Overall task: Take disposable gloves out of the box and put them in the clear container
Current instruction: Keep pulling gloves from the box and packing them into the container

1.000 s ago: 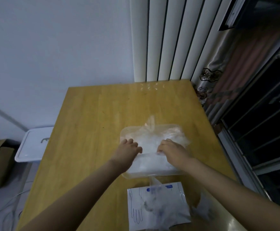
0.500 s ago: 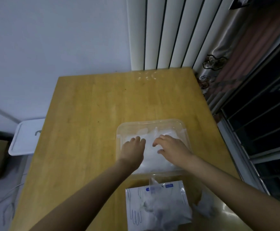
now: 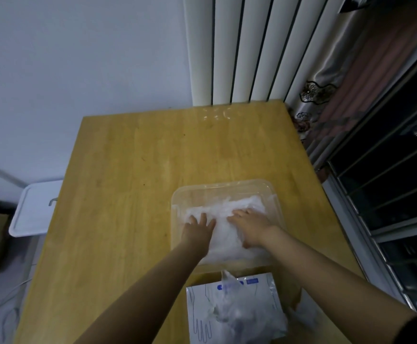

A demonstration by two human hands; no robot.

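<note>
Both hands flat on gloves [image 3: 229, 234] in container [image 3: 222, 188], on desk [image 3: 140, 182].
Container: clear, rectangular, towards the desk's right side, holding a white heap of gloves. Left hand [image 3: 197, 230]: fingers straight and spread, pressing the heap's left part, grasping nothing. Right hand [image 3: 251, 227]: fingers extended, pressing the right part, grasping nothing. Box [image 3: 202, 306]: white, glove outline printed, just nearer than the container; loose gloves [image 3: 237, 316] bulge from its top. White lid [image 3: 36, 209]: left of the desk.

table [image 3: 128, 194] yellow wood | gloves [image 3: 227, 234] white | box [image 3: 252, 286] white, blue print
</note>
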